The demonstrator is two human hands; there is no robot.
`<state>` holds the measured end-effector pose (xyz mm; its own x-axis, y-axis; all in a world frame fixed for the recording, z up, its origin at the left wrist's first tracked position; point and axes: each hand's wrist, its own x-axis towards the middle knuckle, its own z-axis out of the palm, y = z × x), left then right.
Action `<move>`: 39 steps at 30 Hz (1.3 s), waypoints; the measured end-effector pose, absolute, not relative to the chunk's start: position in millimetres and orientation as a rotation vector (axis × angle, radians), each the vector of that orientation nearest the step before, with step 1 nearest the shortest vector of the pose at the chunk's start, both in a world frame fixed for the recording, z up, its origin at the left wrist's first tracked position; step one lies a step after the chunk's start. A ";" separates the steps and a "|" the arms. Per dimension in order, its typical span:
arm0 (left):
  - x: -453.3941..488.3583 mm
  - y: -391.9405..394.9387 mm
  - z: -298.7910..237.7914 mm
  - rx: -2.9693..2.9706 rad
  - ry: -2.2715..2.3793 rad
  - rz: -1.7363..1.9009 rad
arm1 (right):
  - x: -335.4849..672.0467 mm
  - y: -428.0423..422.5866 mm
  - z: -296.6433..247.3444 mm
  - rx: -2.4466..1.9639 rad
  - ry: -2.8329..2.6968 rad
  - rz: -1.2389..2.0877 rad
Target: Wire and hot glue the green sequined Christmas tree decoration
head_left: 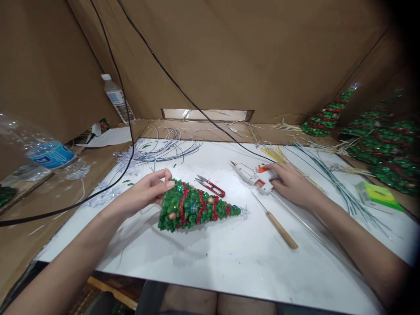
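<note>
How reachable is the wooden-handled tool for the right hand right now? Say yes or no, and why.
Probably yes: the wooden-handled tool lies close by on the white sheet with nothing over it. The right hand is on the glue gun, so it would likely have to let go first.

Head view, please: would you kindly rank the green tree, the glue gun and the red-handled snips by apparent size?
1. Green tree, clearly largest
2. Glue gun, partly covered by the right hand
3. Red-handled snips

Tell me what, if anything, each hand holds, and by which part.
Left hand: the tree, by the edge of its wide base. Right hand: at the rear of the glue gun; whether it grips is unclear.
</note>
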<state>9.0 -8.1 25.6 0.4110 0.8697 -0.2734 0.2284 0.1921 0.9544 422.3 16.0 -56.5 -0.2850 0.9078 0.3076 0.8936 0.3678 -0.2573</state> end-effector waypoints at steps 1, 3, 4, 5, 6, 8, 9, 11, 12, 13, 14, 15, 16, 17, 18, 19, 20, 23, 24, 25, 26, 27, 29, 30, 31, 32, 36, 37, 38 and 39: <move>8.8 -8.0 25.3 1.336 1.094 0.608 | 422.2 15.9 -56.2 -1.569 -2.237 0.047; 8.5 -7.6 24.9 1.331 1.098 0.611 | 421.8 15.6 -55.4 -1.572 -2.232 0.045; 8.3 -7.6 24.7 1.328 1.101 0.614 | 421.4 15.4 -55.1 -1.573 -2.228 0.045; 8.1 -7.6 24.6 1.325 1.102 0.615 | 421.0 15.3 -54.8 -1.575 -2.224 0.045; 7.9 -7.6 24.6 1.323 1.104 0.617 | 420.7 15.1 -54.6 -1.575 -2.222 0.045; 7.6 -7.8 24.4 1.325 1.108 0.619 | 420.3 15.0 -54.6 -1.572 -2.220 0.045; 7.5 -8.0 24.3 1.328 1.108 0.619 | 420.2 15.0 -54.8 -1.570 -2.220 0.046; 7.4 -8.1 24.2 1.331 1.103 0.618 | 420.3 15.2 -55.2 -1.565 -2.217 0.047; 7.5 -8.2 24.2 1.332 1.098 0.618 | 420.4 15.3 -55.3 -1.563 -2.216 0.049; 7.6 -8.2 24.3 1.332 1.095 0.616 | 420.5 15.4 -55.4 -1.562 -2.215 0.051; 7.8 -8.3 24.5 1.333 1.097 0.617 | 420.6 15.5 -55.4 -1.563 -2.213 0.053; 8.0 -8.3 24.7 1.335 1.100 0.618 | 420.6 15.5 -55.2 -1.564 -2.211 0.055; 8.2 -8.4 25.0 1.337 1.104 0.621 | 420.6 15.5 -55.0 -1.567 -2.209 0.056; 8.4 -8.5 25.2 1.339 1.108 0.625 | 420.5 15.4 -54.8 -1.570 -2.206 0.053; 8.5 -8.6 25.4 1.340 1.111 0.631 | 420.3 15.2 -54.5 -1.571 -2.204 0.051; 8.6 -8.7 25.6 1.339 1.113 0.637 | 420.1 15.1 -54.3 -1.572 -2.203 0.048; 8.5 -8.9 25.8 1.337 1.113 0.640 | 419.8 15.0 -54.1 -1.570 -2.205 0.047; 8.2 -9.6 26.2 1.325 1.119 0.621 | 419.3 14.7 -53.7 -1.572 -2.216 0.053; 8.1 -9.9 26.3 1.320 1.121 0.609 | 419.2 14.7 -53.6 -1.577 -2.216 0.056; 8.1 -10.3 26.3 1.314 1.124 0.601 | 419.2 14.6 -53.6 -1.583 -2.213 0.059; 8.2 -10.6 26.4 1.310 1.128 0.595 | 419.2 14.5 -53.5 -1.588 -2.210 0.062; 8.4 -10.9 26.4 1.308 1.130 0.595 | 419.3 14.4 -53.5 -1.590 -2.207 0.062; 8.8 -11.6 26.3 1.307 1.138 0.601 | 419.4 14.0 -53.6 -1.587 -2.200 0.060; 9.1 -12.0 26.3 1.309 1.141 0.605 | 419.4 13.9 -53.7 -1.582 -2.198 0.058; 9.3 -12.3 26.4 1.314 1.142 0.608 | 419.4 13.7 -53.8 -1.578 -2.196 0.055; 9.4 -12.7 26.5 1.320 1.142 0.611 | 419.4 13.6 -53.9 -1.576 -2.194 0.053; 8.8 -14.5 27.2 1.356 1.149 0.618 | 419.8 13.8 -54.6 -1.584 -2.193 0.052; 8.5 -14.9 27.2 1.363 1.157 0.620 | 420.0 14.0 -54.9 -1.585 -2.196 0.052; 8.1 -15.2 27.1 1.368 1.168 0.621 | 420.4 14.2 -55.2 -1.585 -2.199 0.052; 7.8 -15.4 26.9 1.371 1.176 0.623 | 420.7 14.4 -55.6 -1.585 -2.203 0.052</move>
